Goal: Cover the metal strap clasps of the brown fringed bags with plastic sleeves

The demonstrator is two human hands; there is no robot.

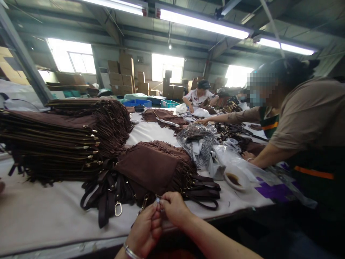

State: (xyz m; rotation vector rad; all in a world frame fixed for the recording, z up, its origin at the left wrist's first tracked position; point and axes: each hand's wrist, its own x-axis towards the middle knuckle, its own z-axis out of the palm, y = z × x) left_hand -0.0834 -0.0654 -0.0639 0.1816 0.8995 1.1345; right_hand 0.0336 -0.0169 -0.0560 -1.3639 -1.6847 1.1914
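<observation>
My left hand (147, 225), a metal bangle on its wrist, is closed with thumb and forefinger pinched near the table's front edge. My right hand (174, 208) meets it fingertip to fingertip, also in a pinch. A tiny pale bluish bit (158, 200) shows between the fingertips; its kind is too small to make out. Close beside my left hand hangs a gold metal clasp (145, 200). Just beyond both hands lies a pile of brown fringed bags (149, 167), with dark straps (104, 196) spilling off either side. One strap ends in an oval metal ring (118, 209).
At left rises a tall stack of brown fringed bags (54, 140). Right of the pile are crumpled patterned wrapping (198, 142), a white bowl with something brown (237, 180) and clear plastic bags (234, 160). A co-worker (309, 118) leans in from the right; another person (201, 97) works at the far end.
</observation>
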